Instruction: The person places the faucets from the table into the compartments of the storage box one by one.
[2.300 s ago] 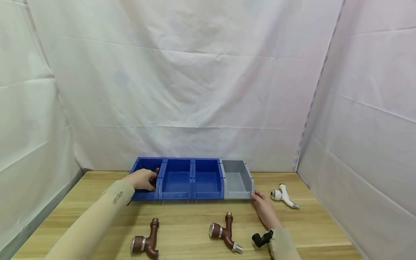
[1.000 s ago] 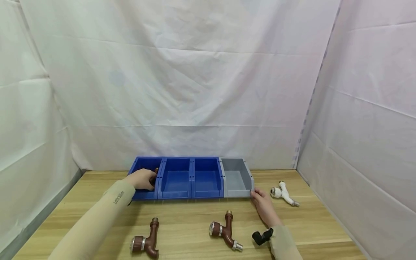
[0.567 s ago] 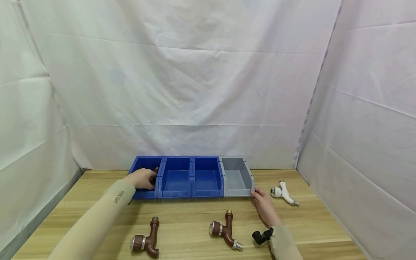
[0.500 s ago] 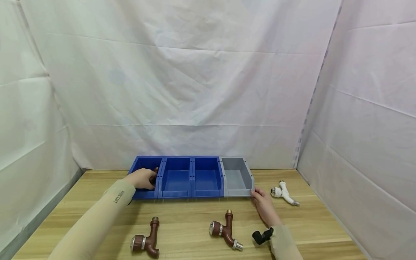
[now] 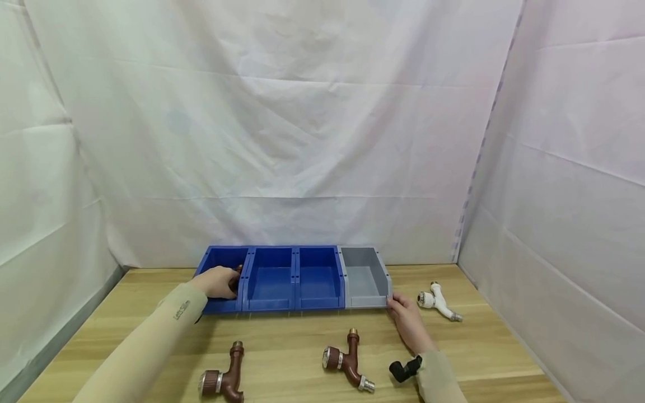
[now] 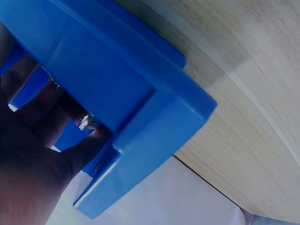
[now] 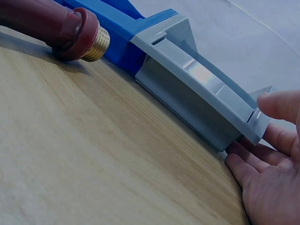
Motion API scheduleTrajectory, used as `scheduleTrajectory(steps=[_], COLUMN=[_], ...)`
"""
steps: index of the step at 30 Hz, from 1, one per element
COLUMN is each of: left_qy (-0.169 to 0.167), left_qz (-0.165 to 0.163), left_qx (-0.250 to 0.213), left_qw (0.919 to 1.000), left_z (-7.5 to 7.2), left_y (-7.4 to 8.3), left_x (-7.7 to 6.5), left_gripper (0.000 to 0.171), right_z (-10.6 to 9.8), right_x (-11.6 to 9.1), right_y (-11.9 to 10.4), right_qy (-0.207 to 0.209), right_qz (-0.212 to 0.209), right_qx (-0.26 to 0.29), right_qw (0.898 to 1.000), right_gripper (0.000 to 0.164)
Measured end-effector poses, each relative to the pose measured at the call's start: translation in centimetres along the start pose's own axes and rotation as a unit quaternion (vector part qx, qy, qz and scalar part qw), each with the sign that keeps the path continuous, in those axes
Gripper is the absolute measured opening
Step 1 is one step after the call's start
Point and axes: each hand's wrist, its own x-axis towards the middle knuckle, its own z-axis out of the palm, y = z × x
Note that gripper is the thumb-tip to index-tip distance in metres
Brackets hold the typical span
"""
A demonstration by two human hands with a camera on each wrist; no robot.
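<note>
My left hand (image 5: 216, 281) reaches into the leftmost blue bin (image 5: 220, 256), its fingers curled round a dark brown tap (image 6: 74, 108). Most of that tap is hidden by the hand and the bin wall; its shiny handle end shows in the left wrist view, by the thumb. At the other end of the row, my right hand (image 5: 409, 322) grips the front right corner of the grey bin (image 7: 187, 96). The right thumb lies on the rim and the other fingers are underneath. Two blue bins (image 5: 274, 282) stand between, joined side by side in the row.
Two brown taps lie on the wooden table (image 5: 287, 347) before the bins, one at left (image 5: 232, 375), one nearer the middle (image 5: 350, 361). A white tap (image 5: 438, 302) lies right of the right hand. White cloth (image 5: 302, 140) hangs behind and at both sides.
The head view has shifted slightly. Both hands keep their places, the left on the tap in the leftmost bin, the right at the grey bin's corner.
</note>
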Motion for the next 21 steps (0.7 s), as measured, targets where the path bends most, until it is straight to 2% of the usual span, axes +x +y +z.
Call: scheduleTrajectory(steps=[8, 11, 15, 21], left_qy=[0.012, 0.011, 0.011, 0.013], left_qz=[-0.008, -0.002, 0.015, 0.008], left_qx=[-0.007, -0.011, -0.009, -0.008], left_qw=[0.9999, 0.9999, 0.9998, 0.9999], left_z=[-0.43, -0.59, -0.31, 0.33], left_y=[0.04, 0.21, 0.05, -0.23], left_x=[-0.52, -0.38, -0.22, -0.24], left_gripper=[0.018, 0.017, 0.015, 0.016], right_z=[0.43, 0.4, 0.29, 0.2], right_x=[0.13, -0.02, -0.33, -0.25], right_y=[-0.11, -0.13, 0.16, 0.54], right_qy=[-0.01, -0.004, 0.001, 0.007], right_qz=[-0.009, -0.012, -0.009, 0.0], right_qx=[0.004, 0.0, 0.005, 0.001], right_qw=[1.0, 1.0, 1.0, 1.0], right_gripper=[0.047, 0.046, 0.045, 0.045])
